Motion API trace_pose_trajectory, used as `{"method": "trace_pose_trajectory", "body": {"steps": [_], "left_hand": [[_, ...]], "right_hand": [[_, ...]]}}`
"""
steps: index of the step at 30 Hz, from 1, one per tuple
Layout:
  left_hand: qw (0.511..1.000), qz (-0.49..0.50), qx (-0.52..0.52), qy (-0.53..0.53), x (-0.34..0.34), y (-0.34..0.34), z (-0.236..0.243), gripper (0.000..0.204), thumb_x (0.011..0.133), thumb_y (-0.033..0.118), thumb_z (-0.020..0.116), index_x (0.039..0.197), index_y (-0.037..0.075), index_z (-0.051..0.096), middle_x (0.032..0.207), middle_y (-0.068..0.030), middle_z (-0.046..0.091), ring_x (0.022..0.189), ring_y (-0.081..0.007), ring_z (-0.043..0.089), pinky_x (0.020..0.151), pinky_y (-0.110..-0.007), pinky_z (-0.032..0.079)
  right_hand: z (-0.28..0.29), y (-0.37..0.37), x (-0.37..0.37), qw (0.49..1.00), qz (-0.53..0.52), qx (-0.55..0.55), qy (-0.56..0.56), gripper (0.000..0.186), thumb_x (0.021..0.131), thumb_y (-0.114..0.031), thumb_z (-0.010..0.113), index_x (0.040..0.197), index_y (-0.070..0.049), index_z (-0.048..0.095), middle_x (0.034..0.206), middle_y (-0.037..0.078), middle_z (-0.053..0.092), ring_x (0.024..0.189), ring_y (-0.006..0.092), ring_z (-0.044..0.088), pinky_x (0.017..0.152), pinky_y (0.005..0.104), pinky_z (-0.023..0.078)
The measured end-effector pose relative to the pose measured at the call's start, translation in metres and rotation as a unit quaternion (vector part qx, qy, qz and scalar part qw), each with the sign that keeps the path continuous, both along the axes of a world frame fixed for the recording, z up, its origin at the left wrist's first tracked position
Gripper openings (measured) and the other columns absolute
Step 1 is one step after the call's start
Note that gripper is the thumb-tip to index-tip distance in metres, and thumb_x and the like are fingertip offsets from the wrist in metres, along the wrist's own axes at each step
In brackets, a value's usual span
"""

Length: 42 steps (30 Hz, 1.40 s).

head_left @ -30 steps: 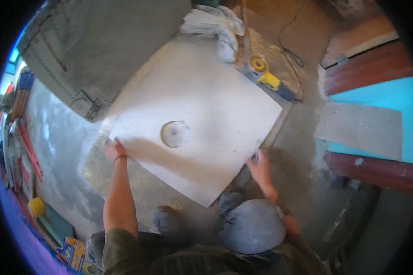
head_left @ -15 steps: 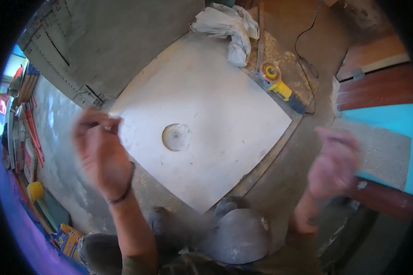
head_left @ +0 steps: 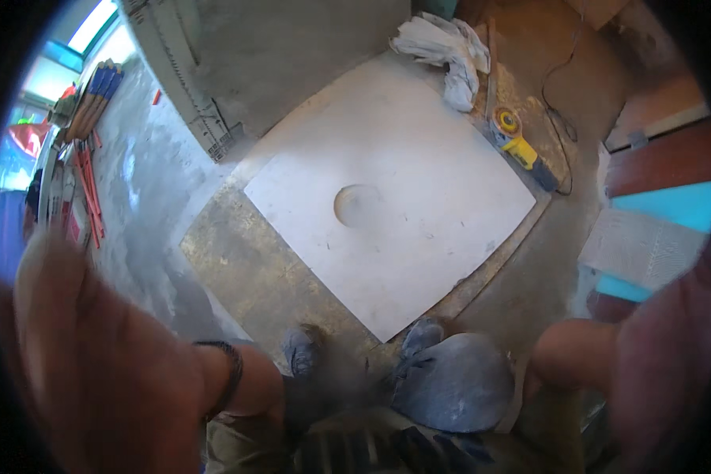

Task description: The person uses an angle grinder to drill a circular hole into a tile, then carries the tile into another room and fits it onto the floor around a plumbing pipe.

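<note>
Close to the camera at the lower left, my left hand (head_left: 95, 371) is large and smeared by motion, with a dark bracelet on its wrist. My right hand (head_left: 667, 355) is just as close at the right edge, and its fingers are blurred. Neither hand touches the large white slab (head_left: 419, 268), which lies on the floor between them in front of my feet. A round cut or recess (head_left: 357, 207) shows near the slab's middle. An angle grinder (head_left: 517, 142), yellow and black with a yellow disc, lies beyond the slab's right side.
A crumpled white sack (head_left: 450, 51) lies at the slab's far corner. A big grey panel (head_left: 308, 55) is at the far left. Red rods (head_left: 88, 193) lie along the left. A cord (head_left: 547, 87) runs behind the grinder. Dusty board (head_left: 253, 261) shows beneath the slab.
Both hands have come up toward the camera and outward from over the slab's sides. The view has shifted, so the slab and grinder appear farther right. The grinder stays beside the slab.
</note>
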<state>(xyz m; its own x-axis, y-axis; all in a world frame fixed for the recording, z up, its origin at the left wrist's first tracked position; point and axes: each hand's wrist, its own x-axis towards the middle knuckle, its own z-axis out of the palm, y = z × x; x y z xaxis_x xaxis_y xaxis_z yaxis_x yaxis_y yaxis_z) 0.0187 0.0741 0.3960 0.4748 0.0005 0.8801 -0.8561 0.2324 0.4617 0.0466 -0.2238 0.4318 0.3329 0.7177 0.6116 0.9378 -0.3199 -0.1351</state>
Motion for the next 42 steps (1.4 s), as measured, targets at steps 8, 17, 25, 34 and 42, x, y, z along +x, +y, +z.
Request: {"method": "trace_pose_trajectory", "body": {"steps": [8, 17, 25, 34, 42], "left_hand": [[0.962, 0.119, -0.017, 0.244, 0.112, 0.067, 0.019, 0.030, 0.101, 0.020, 0.056, 0.122, -0.001, 0.059, 0.116, -0.0098, 0.061, 0.105, -0.0240, 0.064, 0.095, -0.042, 0.055], [0.842, 0.287, -0.121, 0.440, 0.322, 0.277, 0.092, 0.011, 0.094, 0.014, 0.057, 0.086, 0.007, 0.057, 0.076, -0.0056, 0.057, 0.066, -0.0186, 0.060, 0.066, -0.034, 0.060], [0.738, 0.426, -0.017, 0.522, 0.399, 0.322, 0.105, 0.014, 0.090, 0.016, 0.057, 0.084, 0.004, 0.060, 0.066, -0.0067, 0.058, 0.052, -0.0152, 0.055, 0.048, -0.033, 0.050], [0.766, 0.373, -0.101, 0.513, 0.225, 0.274, -0.170, 0.028, 0.096, 0.026, 0.055, 0.110, 0.003, 0.061, 0.093, -0.0119, 0.064, 0.077, -0.0239, 0.063, 0.062, -0.038, 0.054], [0.393, 0.002, -0.013, 0.919, -0.149, -0.046, -0.393, 0.038, 0.096, 0.023, 0.059, 0.126, -0.001, 0.058, 0.110, -0.0124, 0.069, 0.096, -0.0306, 0.068, 0.080, -0.043, 0.056]], "right_hand": [[-0.020, 0.051, 0.087, 0.871, -0.116, 0.356, 0.318, 0.047, 0.093, -0.021, 0.067, 0.132, 0.002, 0.057, 0.136, 0.018, 0.056, 0.123, 0.0236, 0.055, 0.101, 0.0389, 0.046], [-0.201, -0.065, 0.017, 0.732, -0.345, 0.108, 0.577, 0.045, 0.089, -0.022, 0.075, 0.127, -0.002, 0.062, 0.121, 0.011, 0.063, 0.111, 0.0225, 0.063, 0.090, 0.0388, 0.054], [-0.315, -0.135, -0.050, 0.613, -0.420, 0.092, 0.663, 0.051, 0.085, -0.027, 0.078, 0.123, 0.003, 0.064, 0.110, 0.017, 0.072, 0.103, 0.0234, 0.068, 0.090, 0.0374, 0.053], [-0.415, -0.157, 0.025, 0.732, -0.505, -0.029, 0.457, 0.050, 0.087, -0.022, 0.071, 0.129, 0.002, 0.059, 0.126, 0.025, 0.062, 0.119, 0.0392, 0.059, 0.099, 0.0458, 0.049], [-0.418, -0.242, 0.108, 0.702, -0.600, -0.170, 0.344, 0.071, 0.084, -0.037, 0.072, 0.140, 0.002, 0.051, 0.143, 0.027, 0.048, 0.129, 0.0431, 0.049, 0.108, 0.0467, 0.042]]}}
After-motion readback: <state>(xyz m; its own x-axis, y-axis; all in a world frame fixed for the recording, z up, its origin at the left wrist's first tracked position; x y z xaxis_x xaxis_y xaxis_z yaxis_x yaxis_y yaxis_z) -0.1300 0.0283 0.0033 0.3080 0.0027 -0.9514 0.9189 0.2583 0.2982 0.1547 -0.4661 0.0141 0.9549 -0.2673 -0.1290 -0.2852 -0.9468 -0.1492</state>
